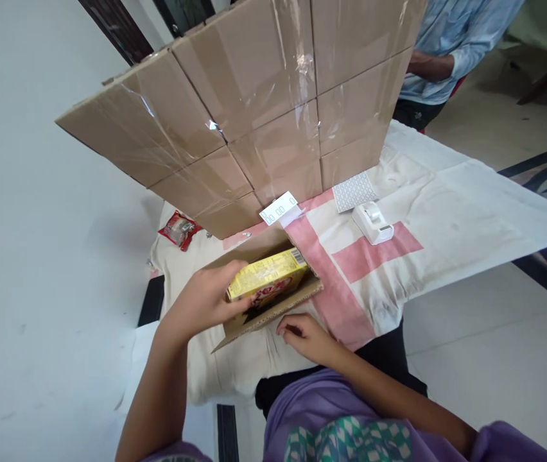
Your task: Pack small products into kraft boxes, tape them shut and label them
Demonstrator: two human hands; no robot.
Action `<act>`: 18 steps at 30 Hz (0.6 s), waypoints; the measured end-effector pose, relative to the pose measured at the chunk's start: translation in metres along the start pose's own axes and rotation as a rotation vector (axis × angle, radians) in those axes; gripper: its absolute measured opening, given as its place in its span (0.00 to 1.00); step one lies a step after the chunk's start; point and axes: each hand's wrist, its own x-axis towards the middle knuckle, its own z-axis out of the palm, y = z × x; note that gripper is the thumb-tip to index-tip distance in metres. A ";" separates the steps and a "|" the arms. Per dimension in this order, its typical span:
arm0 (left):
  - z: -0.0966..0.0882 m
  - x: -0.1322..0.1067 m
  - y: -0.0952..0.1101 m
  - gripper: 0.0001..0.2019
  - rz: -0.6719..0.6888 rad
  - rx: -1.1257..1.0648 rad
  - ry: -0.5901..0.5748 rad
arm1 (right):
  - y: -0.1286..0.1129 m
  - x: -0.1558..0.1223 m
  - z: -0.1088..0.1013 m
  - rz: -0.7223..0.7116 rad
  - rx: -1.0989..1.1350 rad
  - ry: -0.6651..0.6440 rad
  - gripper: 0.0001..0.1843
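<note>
Left hand (206, 298): gripping the yellow carton (268, 279) by its near end.
Yellow carton: tilted, partly inside the open cardboard box (235, 330) on the bench.
Right hand (302, 335): half-curled, empty, resting on the cloth (447, 212) just beside the box's front flap.
Beyond: white tape dispenser (372, 222), taped cardboard wall (254, 96).

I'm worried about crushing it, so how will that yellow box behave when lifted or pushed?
Probably fairly stiff: the yellow box keeps flat faces and straight edges in the left hand. Likely light, since one hand carries it. Flat-sided, it should slide rather than roll in the cardboard carton.
</note>
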 end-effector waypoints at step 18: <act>0.010 0.020 -0.026 0.23 -0.061 -0.213 0.063 | 0.017 -0.010 -0.005 0.123 0.209 0.132 0.12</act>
